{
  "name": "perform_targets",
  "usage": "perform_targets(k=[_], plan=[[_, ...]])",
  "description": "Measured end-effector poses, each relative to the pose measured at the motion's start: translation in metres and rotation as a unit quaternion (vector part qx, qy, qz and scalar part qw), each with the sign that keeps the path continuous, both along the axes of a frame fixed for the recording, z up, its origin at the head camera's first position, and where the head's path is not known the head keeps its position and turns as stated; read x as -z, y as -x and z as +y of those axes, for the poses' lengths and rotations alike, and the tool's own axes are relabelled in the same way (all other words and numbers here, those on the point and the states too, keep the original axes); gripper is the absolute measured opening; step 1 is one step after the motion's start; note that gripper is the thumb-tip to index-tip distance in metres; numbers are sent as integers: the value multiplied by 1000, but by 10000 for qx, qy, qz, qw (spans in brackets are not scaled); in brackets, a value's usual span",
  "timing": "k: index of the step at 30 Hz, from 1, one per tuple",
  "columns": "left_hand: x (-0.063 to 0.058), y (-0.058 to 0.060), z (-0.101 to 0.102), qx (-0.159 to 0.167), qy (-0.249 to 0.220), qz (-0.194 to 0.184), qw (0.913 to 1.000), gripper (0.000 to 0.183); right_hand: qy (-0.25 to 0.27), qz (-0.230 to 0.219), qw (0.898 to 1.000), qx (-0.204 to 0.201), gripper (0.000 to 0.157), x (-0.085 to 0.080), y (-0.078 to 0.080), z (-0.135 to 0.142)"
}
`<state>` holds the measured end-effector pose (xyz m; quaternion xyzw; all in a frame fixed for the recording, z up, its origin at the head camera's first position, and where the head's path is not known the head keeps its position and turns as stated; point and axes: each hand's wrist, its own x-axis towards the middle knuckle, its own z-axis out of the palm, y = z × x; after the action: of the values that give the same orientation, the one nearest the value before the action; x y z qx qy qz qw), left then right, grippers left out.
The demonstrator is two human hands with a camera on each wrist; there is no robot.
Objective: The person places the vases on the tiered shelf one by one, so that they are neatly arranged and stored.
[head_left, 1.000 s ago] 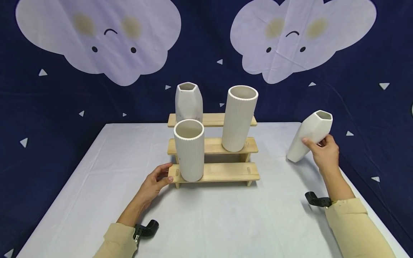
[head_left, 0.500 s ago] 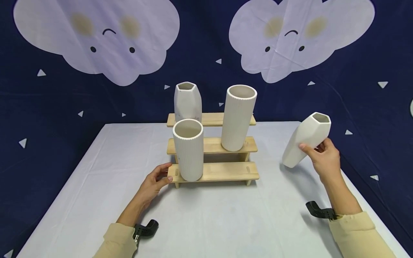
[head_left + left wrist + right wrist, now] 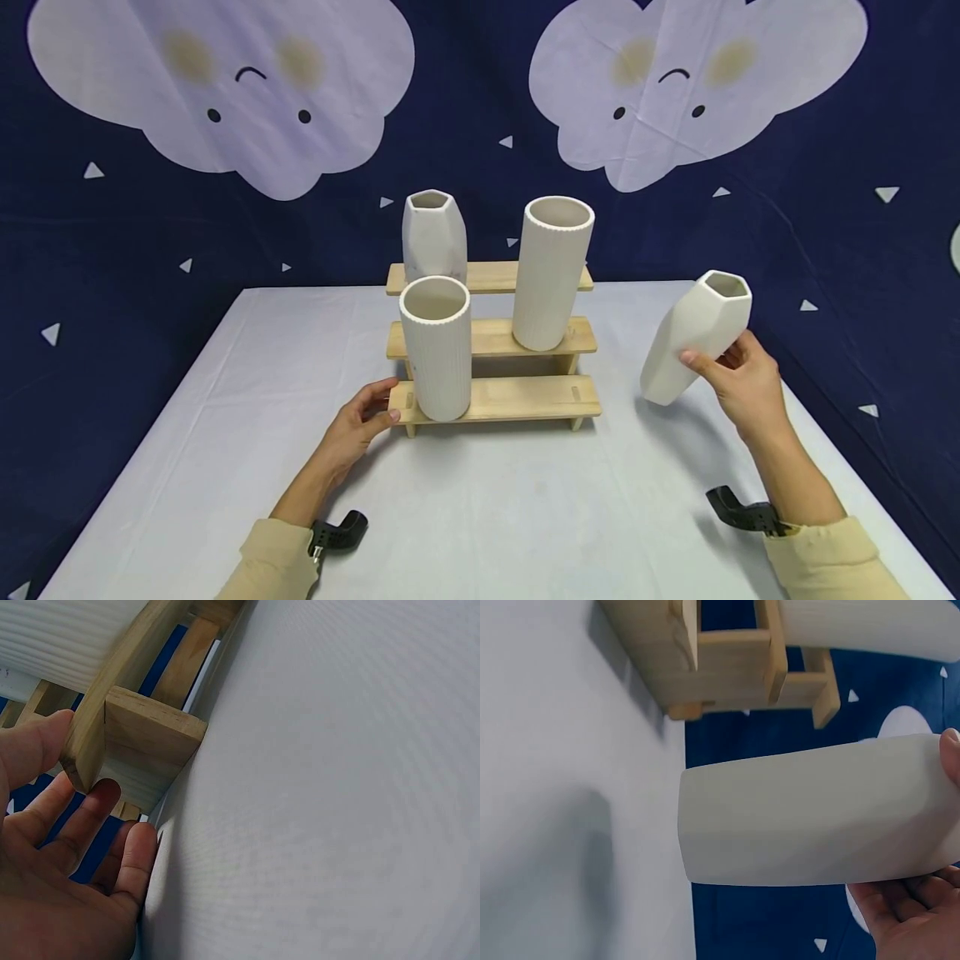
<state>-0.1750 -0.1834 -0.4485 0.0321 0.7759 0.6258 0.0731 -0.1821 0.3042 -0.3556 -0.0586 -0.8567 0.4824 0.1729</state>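
My right hand (image 3: 747, 387) grips a white faceted vase (image 3: 693, 333), thumb on the near side. The vase leans, with its open top toward the upper right and its base above the tablecloth. In the right wrist view the vase (image 3: 810, 817) lies across the picture, its base apart from the cloth. My left hand (image 3: 352, 429) pinches the left end of the bottom step of a three-step wooden stand (image 3: 532, 398). In the left wrist view the thumb (image 3: 45, 742) is on one face of the board (image 3: 94, 739), with fingers on the other side.
A ribbed cylindrical vase (image 3: 438, 358) stands on the bottom step's left. Another ribbed vase (image 3: 551, 275) stands on the middle step's right. A faceted vase (image 3: 433, 237) is on the top step's left. White cloth (image 3: 510, 517) covers the table; a dark blue curtain (image 3: 472, 108) hangs behind.
My right hand has carried the faceted vase left and nearer to me, lifting its base off the cloth. The left hand and the stand have stayed put.
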Motion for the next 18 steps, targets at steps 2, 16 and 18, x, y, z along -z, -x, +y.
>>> perform_targets(k=[2, 16, 18], plan=[[0, 0, 0, 3, 14, 4, 10000, 54, 47, 142, 9997, -168, 69, 0, -2, -3], [2, 0, -1, 23, -19, 66, 10000, 54, 194, 518, 9953, -795, 60, -10, -17, -25], [3, 1, -1, 27, -39, 77, 10000, 54, 222, 548, 9945, -865, 59, -12, -19, -29]])
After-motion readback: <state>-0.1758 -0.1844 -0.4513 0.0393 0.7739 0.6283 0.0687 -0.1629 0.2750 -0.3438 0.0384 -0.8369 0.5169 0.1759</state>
